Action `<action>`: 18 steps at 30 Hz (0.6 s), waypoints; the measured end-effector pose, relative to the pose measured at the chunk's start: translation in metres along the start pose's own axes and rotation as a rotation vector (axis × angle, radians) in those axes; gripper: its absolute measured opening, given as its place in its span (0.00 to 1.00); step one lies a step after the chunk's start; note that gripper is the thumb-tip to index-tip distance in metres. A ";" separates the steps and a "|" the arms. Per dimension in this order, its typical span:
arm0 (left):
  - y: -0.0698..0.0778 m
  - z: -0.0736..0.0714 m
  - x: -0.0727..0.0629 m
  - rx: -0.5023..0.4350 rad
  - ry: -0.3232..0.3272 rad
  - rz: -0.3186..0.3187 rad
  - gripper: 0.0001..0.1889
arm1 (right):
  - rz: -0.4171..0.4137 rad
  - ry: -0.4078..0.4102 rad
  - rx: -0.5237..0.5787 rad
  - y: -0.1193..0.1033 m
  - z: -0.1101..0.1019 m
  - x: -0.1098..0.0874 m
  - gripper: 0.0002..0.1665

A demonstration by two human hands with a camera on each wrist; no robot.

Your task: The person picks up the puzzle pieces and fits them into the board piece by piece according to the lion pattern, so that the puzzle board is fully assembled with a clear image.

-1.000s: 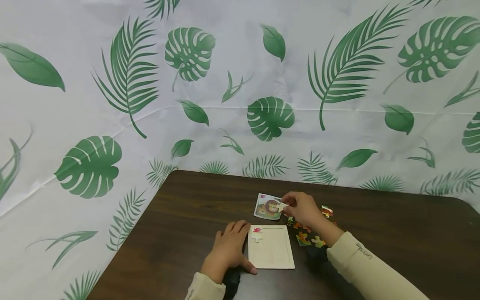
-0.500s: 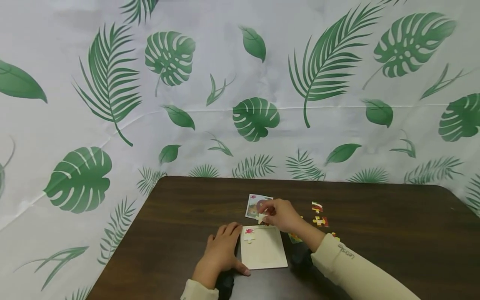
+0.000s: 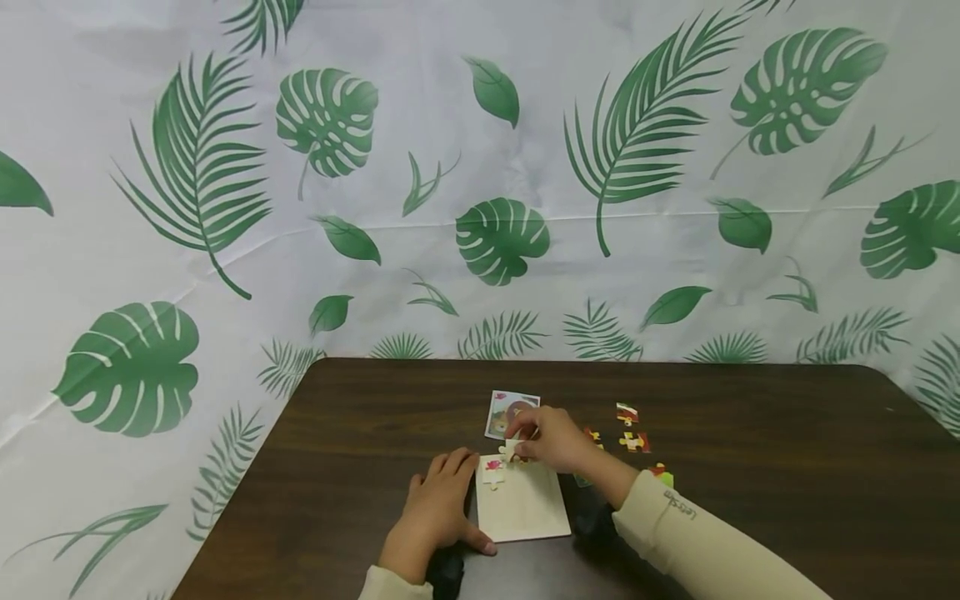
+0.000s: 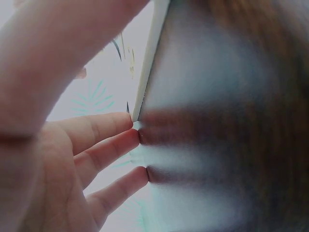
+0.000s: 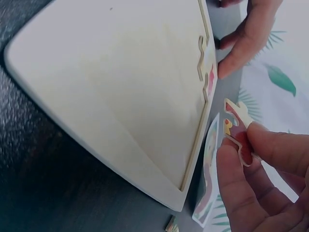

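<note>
My right hand (image 3: 558,442) pinches a jigsaw piece (image 5: 237,137) between thumb and fingers, raised over the far edge of a pale wooden puzzle tray (image 3: 521,510). Dark red and yellow show on the piece in the right wrist view. One piece with a pink flower (image 3: 492,472) lies in the tray's far left corner. My left hand (image 3: 441,505) lies spread along the tray's left side, thumb near its front corner. In the left wrist view, its extended fingers (image 4: 108,128) touch the tabletop, one fingertip at the tray's edge.
A lion picture card (image 3: 504,410) lies behind the tray, partly covered by my right hand. Several loose pieces, one of them a red and yellow piece (image 3: 634,442), are scattered on the dark table (image 3: 397,400) to the right. A leaf-patterned cloth (image 3: 420,275) hangs behind.
My right hand has carried the jigsaw piece left and nearer, from beside the picture card to over the tray's far edge. My left hand stays at the tray. The head view has shifted slightly.
</note>
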State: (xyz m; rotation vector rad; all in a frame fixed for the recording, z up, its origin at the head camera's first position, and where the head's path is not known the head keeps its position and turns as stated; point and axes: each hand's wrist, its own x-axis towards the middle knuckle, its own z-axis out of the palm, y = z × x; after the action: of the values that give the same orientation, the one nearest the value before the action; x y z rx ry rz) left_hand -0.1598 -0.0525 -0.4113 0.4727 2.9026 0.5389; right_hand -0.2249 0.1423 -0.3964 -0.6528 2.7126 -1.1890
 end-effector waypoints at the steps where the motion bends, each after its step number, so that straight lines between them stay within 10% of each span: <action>1: 0.000 0.000 0.000 -0.001 0.001 0.000 0.60 | -0.005 -0.001 0.004 0.000 0.000 0.000 0.09; 18: 0.000 0.002 0.000 0.000 0.010 0.010 0.60 | 0.061 -0.019 0.131 0.002 0.006 -0.002 0.08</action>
State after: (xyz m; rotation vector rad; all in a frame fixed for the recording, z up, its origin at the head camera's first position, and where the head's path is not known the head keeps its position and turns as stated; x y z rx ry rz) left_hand -0.1592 -0.0518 -0.4131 0.4855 2.9115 0.5442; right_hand -0.2223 0.1398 -0.4021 -0.5578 2.5915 -1.3250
